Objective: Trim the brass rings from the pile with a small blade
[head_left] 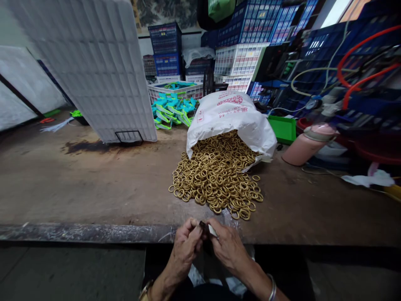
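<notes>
My left hand (pixel 184 246) is closed in a pinch at the table's front edge, its fingertips on a small dark piece (pixel 203 226) whose kind I cannot make out. Facing it, my right hand (pixel 231 249) is closed around a slim object with a white part (pixel 213 231), its far end meeting the dark piece. Fingers hide most of both items. Just beyond the hands lies a heap of brass-coloured rings (pixel 216 179), spilling out of a white woven sack (pixel 228 109) that rests on its side with its mouth toward me.
A tall white ribbed panel (pixel 94 71) stands in a black wire holder on the brown table (pixel 78 188). Turquoise and green plastic parts (pixel 173 109) lie behind the sack. At right are a pink bottle (pixel 308 144), a green tray (pixel 283 128) and red hoses. Stacked crates (pixel 241 58) fill the back.
</notes>
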The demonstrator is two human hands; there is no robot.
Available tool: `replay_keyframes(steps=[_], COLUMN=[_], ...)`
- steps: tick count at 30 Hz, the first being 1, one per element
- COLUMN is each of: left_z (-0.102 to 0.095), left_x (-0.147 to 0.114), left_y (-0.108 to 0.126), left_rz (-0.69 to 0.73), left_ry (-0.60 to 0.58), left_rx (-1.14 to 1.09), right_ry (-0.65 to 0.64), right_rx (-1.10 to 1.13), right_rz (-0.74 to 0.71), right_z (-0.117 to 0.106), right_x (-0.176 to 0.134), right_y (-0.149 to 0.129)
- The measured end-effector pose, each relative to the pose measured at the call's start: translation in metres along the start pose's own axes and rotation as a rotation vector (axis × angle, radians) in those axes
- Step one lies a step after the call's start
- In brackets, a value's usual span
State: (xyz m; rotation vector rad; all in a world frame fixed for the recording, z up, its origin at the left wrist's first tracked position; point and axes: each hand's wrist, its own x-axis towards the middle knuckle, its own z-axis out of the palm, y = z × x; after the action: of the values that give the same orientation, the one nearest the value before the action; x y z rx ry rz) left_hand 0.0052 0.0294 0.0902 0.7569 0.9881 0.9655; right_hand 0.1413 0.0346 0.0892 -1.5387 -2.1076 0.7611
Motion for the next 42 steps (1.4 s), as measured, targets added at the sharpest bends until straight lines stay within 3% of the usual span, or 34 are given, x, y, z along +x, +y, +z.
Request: replay_keyframes(steps=[8,13,19,25,28,35,42], left_z=[-0.004,0.007,0.006,0.003,-0.002,-0.009,-0.004], left_x=[-0.01,-0.027,-0.02,-0.014,-0.014,-0.008,0.008], left_y=[0.001,0.015,0.013,0.013,0.011,0.004,0.008], left_rz=[0.133,0.044,-0.091,-0.169,-0.222,-0.224,-0.201], left_ry=[-0.068,-0.195,-0.098,-0.028,0.007,0.029,-0.03], left_rx=[0.121,0.024,-0.152,-0.38,-0.473,-0.522,-0.433], right_ry=[-0.105,0.049,0.272,0.157,0.176,0.234,0.399], right_rx=[-0.121,-0.311,-0.347,-0.454,-0.461,-0.288,0.28], right_rz=[0.001,0.086,0.114,0.207,0.215,0.181,0.235], right_z=[-0.001,-0.002,-0.005,-0.012,-0.011,-0.01,-0.015], right_x=[0.002,0.007,0.021,0.036,0.039,0.039,0.045], right_y=[0.007,0.019,0.025,0.014,0.014,0.027,0.029])
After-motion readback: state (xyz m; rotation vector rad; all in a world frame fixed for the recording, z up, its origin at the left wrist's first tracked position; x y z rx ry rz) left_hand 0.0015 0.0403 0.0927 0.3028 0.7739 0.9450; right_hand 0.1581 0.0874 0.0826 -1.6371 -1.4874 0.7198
